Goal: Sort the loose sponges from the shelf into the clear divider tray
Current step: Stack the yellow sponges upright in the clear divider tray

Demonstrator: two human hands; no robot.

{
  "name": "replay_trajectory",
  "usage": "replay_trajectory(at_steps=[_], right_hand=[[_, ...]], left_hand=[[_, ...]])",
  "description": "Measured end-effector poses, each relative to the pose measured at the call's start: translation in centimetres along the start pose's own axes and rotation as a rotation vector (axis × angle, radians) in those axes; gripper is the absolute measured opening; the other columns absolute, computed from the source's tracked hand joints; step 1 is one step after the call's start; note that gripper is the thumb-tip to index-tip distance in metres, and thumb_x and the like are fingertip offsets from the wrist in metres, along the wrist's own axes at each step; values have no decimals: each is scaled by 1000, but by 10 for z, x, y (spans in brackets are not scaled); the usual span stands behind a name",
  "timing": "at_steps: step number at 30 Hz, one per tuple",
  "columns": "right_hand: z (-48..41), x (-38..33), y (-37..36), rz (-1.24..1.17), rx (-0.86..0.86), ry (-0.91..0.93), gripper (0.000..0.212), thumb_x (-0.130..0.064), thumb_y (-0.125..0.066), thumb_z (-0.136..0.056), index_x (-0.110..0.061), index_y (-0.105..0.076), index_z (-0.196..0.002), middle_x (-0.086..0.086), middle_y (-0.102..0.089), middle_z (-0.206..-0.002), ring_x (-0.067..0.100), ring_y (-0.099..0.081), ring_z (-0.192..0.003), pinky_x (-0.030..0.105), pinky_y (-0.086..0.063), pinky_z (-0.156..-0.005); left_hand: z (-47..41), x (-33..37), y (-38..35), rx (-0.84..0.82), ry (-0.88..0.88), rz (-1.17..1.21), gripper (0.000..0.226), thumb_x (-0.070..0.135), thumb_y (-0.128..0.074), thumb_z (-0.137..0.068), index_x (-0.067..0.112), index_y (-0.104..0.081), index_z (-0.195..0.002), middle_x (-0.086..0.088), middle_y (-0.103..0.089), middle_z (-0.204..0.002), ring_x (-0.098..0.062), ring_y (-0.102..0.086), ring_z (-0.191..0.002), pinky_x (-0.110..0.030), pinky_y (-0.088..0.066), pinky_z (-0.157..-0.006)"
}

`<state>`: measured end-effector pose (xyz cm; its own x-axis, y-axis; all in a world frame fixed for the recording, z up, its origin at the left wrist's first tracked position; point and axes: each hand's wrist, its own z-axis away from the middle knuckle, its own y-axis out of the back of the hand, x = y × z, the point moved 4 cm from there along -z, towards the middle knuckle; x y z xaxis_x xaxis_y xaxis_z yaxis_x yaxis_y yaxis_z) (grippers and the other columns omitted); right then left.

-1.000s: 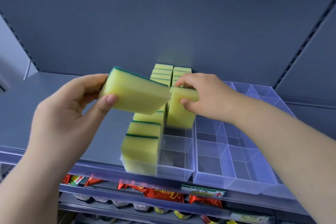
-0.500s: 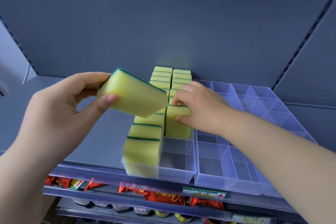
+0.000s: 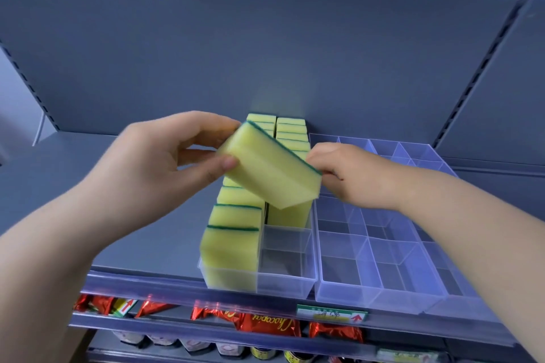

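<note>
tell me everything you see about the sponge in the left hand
The sponge is a rectangular block of soft-looking yellow foam with a thin dark green layer along its far side. It is airborne, tilted down to the right, above the clear divider tray. The left hand pinches its left end, thumb on the near face. The right hand sits at its right end; whether it touches is unclear.

Even, soft light; wide-angle bending at edges; slight blur throughout

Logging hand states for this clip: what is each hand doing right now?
Left hand: holding a yellow sponge between thumb and fingers.
Right hand: cannot tell; fingertips hidden behind that sponge.
</note>
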<state>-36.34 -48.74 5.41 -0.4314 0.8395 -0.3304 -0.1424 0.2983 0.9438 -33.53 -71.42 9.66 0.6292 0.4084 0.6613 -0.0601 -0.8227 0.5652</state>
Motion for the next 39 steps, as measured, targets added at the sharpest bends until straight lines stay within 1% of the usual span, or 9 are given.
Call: replay_trajectory(at_steps=[2, 6, 10, 14, 18, 22, 27, 35, 39], right_hand=[[0, 3, 1, 29, -4, -2, 40, 7, -40, -84, -17, -65, -103, -12, -45, -99, 6, -43, -95, 21, -36, -86], [0, 2, 0, 48, -22, -2, 48, 11, -38, -81, -17, -62, -111, -12, -46, -104, 5, -40, -98, 18, -34, -87], [2, 3, 1, 57, -25, -20, 60, 12, -30, -78, -21, -59, -119, -19, -42, -107, -2, -33, -100, 14, -28, -91], [6, 2, 0, 100, -13, -10, 62, 11, -29, -79, -25, -56, -121, -21, -39, -105, -1, -29, -97, 22, -33, -95], [7, 0, -1, 143, -12, -24, 60, 10, -29, -79, -27, -54, -119, -17, -45, -114, 0, -26, -100, 38, -38, -97], [7, -3, 0, 181, -43, -49, 57, 10, -29, -80, -24, -54, -118, -12, -46, -123, 1, -23, -98, 38, -39, -95], [6, -1, 0, 215, -57, -60, 61, 10, -29, -81, -24, -50, -126, -13, -45, -128, 0, -22, -98, 36, -39, -96], [8, 3, 3, 177, -87, -55, 63, 10, -28, -80, -28, -52, -124, -19, -45, -127, -1, -24, -98, 35, -38, -97], [8, 3, 1, 181, -94, -55, 66, 11, -28, -79, -29, -49, -128, -20, -42, -131, -2, -23, -100, 37, -38, -98]], left_hand=[[-6, 3, -12, -76, 3, -52, 31, 23, -72, -77, 29, -64, -106, 16, -70, -97, 2, -66, -88, -14, -50, -83], [-13, 5, -27, -144, -27, -158, 32, 13, -73, -76, 28, -62, -103, 16, -67, -97, 6, -64, -87, -11, -48, -84], [-16, 3, -30, -138, -76, -304, 35, 24, -74, -76, 31, -60, -107, 17, -67, -97, 2, -64, -86, -22, -51, -84], [-16, 2, -37, -147, -187, -397, 29, 37, -66, -76, 38, -60, -104, 16, -69, -88, -3, -65, -78, -26, -52, -72], [-16, 1, -43, -132, -275, -430, 29, 32, -66, -75, 27, -70, -104, 10, -70, -85, -5, -57, -69, -16, -44, -67], [-17, 3, -48, -168, -292, -460, 30, 31, -63, -76, 26, -71, -104, 9, -70, -89, 1, -47, -72, -3, -36, -66], [-15, 14, -55, -201, -408, -563, 28, 29, -62, -74, 25, -72, -100, 5, -68, -83, -17, -64, -68, -30, -53, -53], [-17, 8, -60, -260, -534, -697, 27, 10, -64, -80, 12, -70, -106, -8, -63, -80, -28, -58, -58, -36, -50, -44], [-16, 4, -68, -299, -546, -726, 50, -3, -77, -66, 16, -65, -111, -8, -59, -85, -27, -55, -63, -35, -50, -46]])
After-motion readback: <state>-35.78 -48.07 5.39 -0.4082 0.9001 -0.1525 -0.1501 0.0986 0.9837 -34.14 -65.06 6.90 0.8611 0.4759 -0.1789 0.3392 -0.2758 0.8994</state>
